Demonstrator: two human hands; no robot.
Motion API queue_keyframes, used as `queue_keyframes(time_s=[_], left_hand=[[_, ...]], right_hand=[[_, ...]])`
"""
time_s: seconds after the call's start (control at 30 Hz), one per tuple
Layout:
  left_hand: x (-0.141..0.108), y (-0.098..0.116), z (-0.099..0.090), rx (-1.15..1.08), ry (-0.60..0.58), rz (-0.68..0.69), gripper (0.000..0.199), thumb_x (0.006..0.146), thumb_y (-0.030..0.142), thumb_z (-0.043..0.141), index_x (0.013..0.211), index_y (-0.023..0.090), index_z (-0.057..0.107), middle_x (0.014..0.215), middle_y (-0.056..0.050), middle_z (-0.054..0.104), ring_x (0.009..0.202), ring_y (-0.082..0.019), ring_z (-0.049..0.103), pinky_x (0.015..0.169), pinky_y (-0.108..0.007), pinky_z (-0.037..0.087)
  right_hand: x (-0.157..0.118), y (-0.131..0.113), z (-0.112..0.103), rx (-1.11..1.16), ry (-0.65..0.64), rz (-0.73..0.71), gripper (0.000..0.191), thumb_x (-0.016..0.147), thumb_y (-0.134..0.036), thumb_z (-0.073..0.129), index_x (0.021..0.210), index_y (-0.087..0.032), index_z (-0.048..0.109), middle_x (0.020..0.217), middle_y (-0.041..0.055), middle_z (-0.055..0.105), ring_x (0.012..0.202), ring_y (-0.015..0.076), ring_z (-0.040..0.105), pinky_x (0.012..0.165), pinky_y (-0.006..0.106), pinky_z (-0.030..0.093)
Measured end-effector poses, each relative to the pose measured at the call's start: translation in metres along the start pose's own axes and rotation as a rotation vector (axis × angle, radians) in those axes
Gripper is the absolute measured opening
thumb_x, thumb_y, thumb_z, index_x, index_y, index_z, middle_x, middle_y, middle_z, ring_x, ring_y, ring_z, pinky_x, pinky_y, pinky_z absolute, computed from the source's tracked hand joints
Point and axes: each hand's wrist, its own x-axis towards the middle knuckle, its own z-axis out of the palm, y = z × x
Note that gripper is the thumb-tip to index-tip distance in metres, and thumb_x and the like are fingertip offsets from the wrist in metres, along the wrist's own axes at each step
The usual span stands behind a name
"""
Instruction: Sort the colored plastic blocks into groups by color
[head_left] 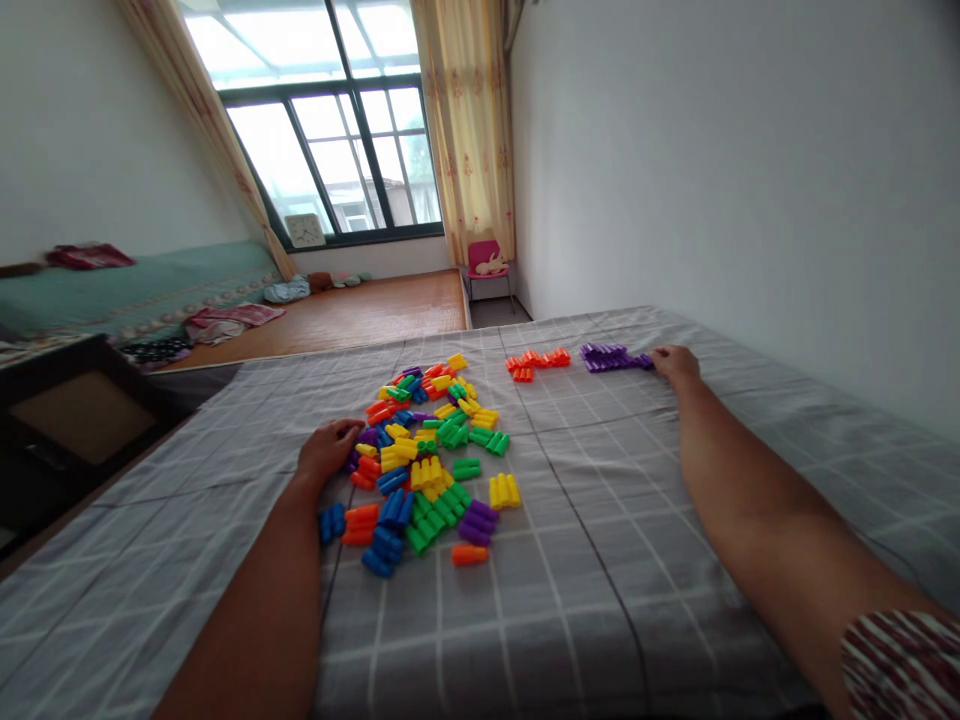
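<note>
Many plastic pieces in yellow, green, blue, orange and purple lie in a loose pile (427,475) on a grey checked cloth (585,620). At the pile's left edge is my left hand (330,450), its fingers curled against purple pieces; what they grip, if anything, is hidden. Farther back and to the right, my right hand (676,366) pinches the right end of a row of purple pieces (611,358). Left of that row sits a separate group of orange pieces (538,363). A single orange piece (470,555) lies at the near side of the pile.
Beyond the cloth is a wooden platform (390,305) with cloths and soft items along its left. A pink chair (484,258) holds a plush toy by the curtain (476,130). A dark cabinet (75,420) stands at left, a white wall (720,180) at right.
</note>
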Motion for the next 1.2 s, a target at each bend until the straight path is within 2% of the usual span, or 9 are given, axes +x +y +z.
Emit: queue_keyframes(time_s=[0.1, 0.47, 0.67, 0.77, 0.87, 0.97, 1.07, 1.13, 1.2], left_hand=[[0.0, 0.001, 0.0, 0.001, 0.016, -0.003, 0.038, 0.086, 0.04, 0.047, 0.107, 0.024, 0.074, 0.112, -0.005, 0.071, 0.102, -0.022, 0.065, 0.084, -0.027, 0.048], [-0.001, 0.001, 0.0, 0.005, 0.019, -0.016, 0.037, 0.087, 0.042, 0.046, 0.105, 0.025, 0.074, 0.112, -0.004, 0.071, 0.101, -0.021, 0.064, 0.082, -0.027, 0.048], [-0.003, 0.003, 0.001, -0.001, 0.025, -0.013, 0.038, 0.087, 0.041, 0.046, 0.107, 0.026, 0.074, 0.112, -0.004, 0.071, 0.102, -0.021, 0.064, 0.083, -0.026, 0.048], [-0.006, 0.008, -0.002, -0.012, 0.015, -0.031, 0.036, 0.087, 0.039, 0.047, 0.107, 0.027, 0.074, 0.112, -0.003, 0.072, 0.104, -0.02, 0.064, 0.086, -0.026, 0.048], [-0.008, 0.012, -0.003, -0.033, 0.008, -0.05, 0.035, 0.087, 0.038, 0.047, 0.106, 0.026, 0.074, 0.114, -0.002, 0.071, 0.104, -0.02, 0.064, 0.086, -0.026, 0.048], [-0.009, 0.014, -0.002, -0.051, 0.003, -0.059, 0.036, 0.088, 0.039, 0.047, 0.107, 0.025, 0.074, 0.114, -0.004, 0.071, 0.104, -0.021, 0.064, 0.086, -0.027, 0.047], [-0.009, 0.016, -0.001, -0.073, 0.015, -0.07, 0.036, 0.088, 0.039, 0.047, 0.107, 0.025, 0.074, 0.113, -0.004, 0.071, 0.103, -0.022, 0.064, 0.084, -0.027, 0.047], [-0.01, 0.017, -0.001, -0.083, 0.02, -0.081, 0.036, 0.088, 0.039, 0.048, 0.107, 0.024, 0.074, 0.113, -0.005, 0.071, 0.102, -0.022, 0.064, 0.083, -0.027, 0.047], [-0.01, 0.018, -0.001, -0.086, 0.011, -0.088, 0.036, 0.088, 0.039, 0.047, 0.107, 0.024, 0.074, 0.113, -0.005, 0.071, 0.101, -0.021, 0.064, 0.081, -0.027, 0.047]], right_hand=[[-0.003, 0.001, 0.003, -0.03, -0.02, -0.051, 0.025, 0.072, -0.03, 0.064, 0.089, -0.017, 0.076, 0.092, 0.0112, 0.075, 0.088, 0.0269, 0.069, 0.077, 0.034, 0.051], [-0.012, -0.009, 0.009, -0.014, 0.065, -0.102, 0.024, 0.077, -0.035, 0.06, 0.087, -0.016, 0.074, 0.088, 0.0115, 0.073, 0.086, 0.0266, 0.067, 0.079, 0.036, 0.05], [-0.017, -0.025, -0.004, 0.011, 0.183, -0.099, 0.033, 0.085, -0.03, 0.049, 0.099, -0.01, 0.071, 0.094, 0.0192, 0.071, 0.09, 0.0301, 0.065, 0.083, 0.041, 0.048], [-0.02, -0.062, -0.022, 0.082, 0.25, -0.208, 0.034, 0.087, -0.027, 0.046, 0.105, -0.008, 0.068, 0.098, 0.0192, 0.07, 0.092, 0.029, 0.064, 0.088, 0.041, 0.047], [-0.045, -0.123, -0.039, 0.228, 0.193, -0.426, 0.031, 0.09, -0.029, 0.046, 0.107, -0.014, 0.067, 0.101, 0.014, 0.07, 0.087, 0.0239, 0.065, 0.087, 0.036, 0.047], [-0.101, -0.191, -0.042, 0.375, -0.096, -0.686, 0.028, 0.09, -0.035, 0.05, 0.105, -0.019, 0.068, 0.1, 0.0092, 0.071, 0.082, 0.0207, 0.065, 0.076, 0.031, 0.049], [-0.169, -0.246, -0.026, 0.407, -0.439, -0.986, 0.024, 0.087, -0.033, 0.057, 0.102, -0.02, 0.07, 0.102, 0.0076, 0.071, 0.078, 0.0185, 0.065, 0.076, 0.031, 0.049], [-0.206, -0.276, -0.009, 0.384, -0.543, -1.13, 0.022, 0.087, -0.031, 0.058, 0.102, -0.02, 0.07, 0.101, 0.0076, 0.071, 0.082, 0.0186, 0.065, 0.078, 0.031, 0.047], [-0.23, -0.302, 0.008, 0.332, -0.564, -1.199, 0.02, 0.087, -0.03, 0.059, 0.1, -0.019, 0.071, 0.097, 0.0083, 0.071, 0.085, 0.0198, 0.064, 0.077, 0.03, 0.046]])
